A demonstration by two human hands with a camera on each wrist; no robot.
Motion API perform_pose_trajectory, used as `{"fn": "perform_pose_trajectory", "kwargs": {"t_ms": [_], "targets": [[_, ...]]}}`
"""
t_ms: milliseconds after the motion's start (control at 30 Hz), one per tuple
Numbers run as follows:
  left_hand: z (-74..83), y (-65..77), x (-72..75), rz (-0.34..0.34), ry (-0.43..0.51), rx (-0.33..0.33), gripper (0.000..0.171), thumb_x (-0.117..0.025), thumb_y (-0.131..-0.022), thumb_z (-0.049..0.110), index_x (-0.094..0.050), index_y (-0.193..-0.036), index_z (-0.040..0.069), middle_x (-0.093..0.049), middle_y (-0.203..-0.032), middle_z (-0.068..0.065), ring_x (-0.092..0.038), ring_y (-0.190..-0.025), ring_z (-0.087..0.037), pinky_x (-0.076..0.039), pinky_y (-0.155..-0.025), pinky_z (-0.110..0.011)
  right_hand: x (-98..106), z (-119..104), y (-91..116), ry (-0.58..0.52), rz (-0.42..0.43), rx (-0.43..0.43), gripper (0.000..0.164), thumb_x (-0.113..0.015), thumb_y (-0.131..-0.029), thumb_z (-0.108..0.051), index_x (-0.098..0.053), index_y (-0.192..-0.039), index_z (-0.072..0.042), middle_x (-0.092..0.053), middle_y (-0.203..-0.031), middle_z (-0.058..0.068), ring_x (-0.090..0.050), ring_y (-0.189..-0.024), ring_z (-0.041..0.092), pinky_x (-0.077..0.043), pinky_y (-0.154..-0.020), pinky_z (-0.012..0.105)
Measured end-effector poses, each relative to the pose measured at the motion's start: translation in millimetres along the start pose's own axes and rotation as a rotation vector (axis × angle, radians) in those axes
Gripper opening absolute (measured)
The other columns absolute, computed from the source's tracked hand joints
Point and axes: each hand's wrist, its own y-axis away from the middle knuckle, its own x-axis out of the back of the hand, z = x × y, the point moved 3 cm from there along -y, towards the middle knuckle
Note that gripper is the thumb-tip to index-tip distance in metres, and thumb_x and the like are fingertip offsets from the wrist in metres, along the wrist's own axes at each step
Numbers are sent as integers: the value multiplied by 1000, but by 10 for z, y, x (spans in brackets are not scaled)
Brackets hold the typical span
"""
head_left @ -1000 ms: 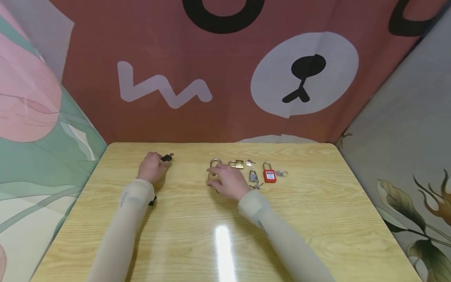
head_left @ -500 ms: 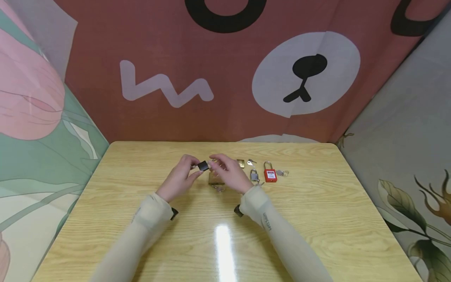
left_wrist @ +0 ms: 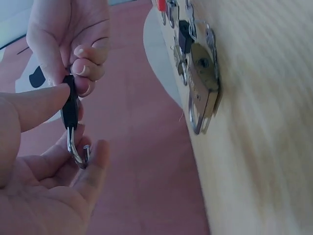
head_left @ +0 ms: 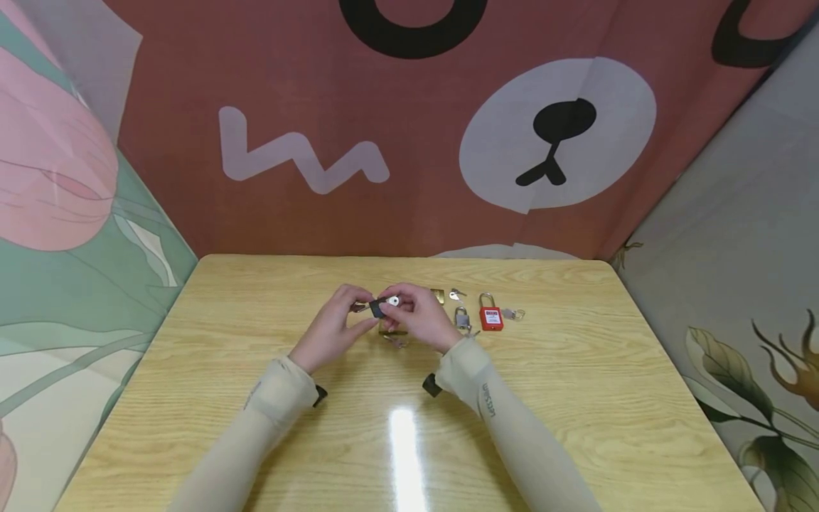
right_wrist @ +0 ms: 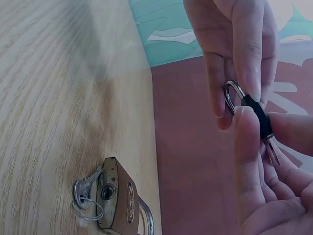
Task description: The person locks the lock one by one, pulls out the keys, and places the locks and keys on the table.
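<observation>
Both hands hold a small black padlock (head_left: 377, 308) between them above the back middle of the table. My left hand (head_left: 329, 327) grips its shackle end; in the left wrist view the silver shackle (left_wrist: 73, 147) hooks out toward the left fingers, one end free. My right hand (head_left: 416, 313) pinches the other end of the body between thumb and index finger. A silver key (right_wrist: 272, 149) sticks out from that end toward the right palm. Partly hidden under the hands, a large brass padlock (right_wrist: 120, 200) lies on the table with keys (right_wrist: 87, 198) on a ring beside it.
To the right of the hands lie a smaller brass padlock (head_left: 438, 296), loose keys (head_left: 456, 294), a grey padlock (head_left: 461, 318) and a red padlock (head_left: 490, 317) with keys (head_left: 512, 314). Fabric walls stand along the back and sides of the wooden table (head_left: 544, 412).
My left hand has carried the black padlock rightward from the table's left side. My right hand has left the large brass padlock and now pinches the black one, its key in view.
</observation>
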Motion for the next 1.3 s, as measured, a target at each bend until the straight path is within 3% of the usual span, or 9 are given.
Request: {"fn": "perform_pose_trajectory", "kwargs": {"t_ms": [133, 267, 467, 633, 733, 900, 1000, 1167, 1300], "targets": [[-55, 3, -12, 6, 87, 34, 39, -70, -100, 13, -57, -135, 3, -55, -134, -16, -60, -122, -31, -52, -108, -48, 14, 2, 21, 1, -4, -1, 23, -69, -101, -11, -68, -122, -3, -72, -101, 31, -73, -86, 44, -64, -80, 49], [-130, 5, -6, 21, 209, 152, 40, -63, -105, 18, -55, -141, 4, -59, -139, -19, -63, -124, -31, -52, -109, -46, 30, 17, 38, 25, 1, -9, 23, -68, -101, -13, -68, -123, -5, -72, -101, 30, -75, -79, 29, -64, -76, 37], [-225, 3, 3, 57, 330, 280, 39, -66, -104, 19, -59, -138, 3, -74, -119, -16, -73, -106, -34, -58, -98, -51, 36, 15, 62, 40, 2, 22, 24, -68, -101, -12, -70, -125, -8, -74, -94, 21, -73, -74, 19, -64, -73, 37], [-221, 8, 9, 134, 413, 272, 35, -73, -98, 13, -65, -129, 1, -76, -109, -17, -76, -92, -31, -60, -90, -53, 41, 17, 75, 24, 7, 48, 24, -68, -101, -13, -72, -124, -8, -75, -92, 17, -72, -73, 20, -64, -72, 41], [-220, 12, 16, 204, 481, 276, 32, -78, -94, 11, -69, -122, -1, -77, -106, -18, -77, -89, -27, -63, -85, -45, 45, 20, 87, 10, 1, 40, 27, -71, -100, -14, -71, -126, -8, -76, -95, 18, -74, -78, 23, -65, -75, 41], [-219, 27, 38, 279, 580, 278, 30, -81, -90, 9, -70, -115, -6, -77, -104, -20, -78, -85, -17, -64, -81, -34, 41, 11, 106, 111, 0, 46, 36, -81, -92, -18, -72, -127, -12, -77, -101, 9, -74, -87, 20, -63, -78, 34], [-211, 37, 38, 266, 596, 263, 31, -81, -90, 10, -71, -115, -5, -77, -106, -21, -78, -88, -17, -64, -83, -34, 38, 7, 104, 133, 17, 60, 31, -80, -93, -22, -74, -121, -11, -77, -98, 11, -74, -83, 18, -63, -75, 33], [-173, 55, -7, 160, 562, 235, 28, -79, -92, 10, -71, -117, 1, -77, -110, -19, -76, -98, -17, -63, -87, -33, 49, 11, 111, 119, 57, 75, 18, -71, -100, -29, -76, -102, -12, -73, -83, 19, -69, -65, 18, -61, -62, 35], [-148, 57, -52, 150, 632, 237, 29, -79, -92, 9, -69, -117, -2, -78, -105, -15, -76, -95, -16, -63, -88, -34, 53, 3, 124, 124, 75, 96, 22, -65, -104, -30, -73, -94, -13, -65, -68, 10, -60, -56, 23, -54, -51, 36]]}}
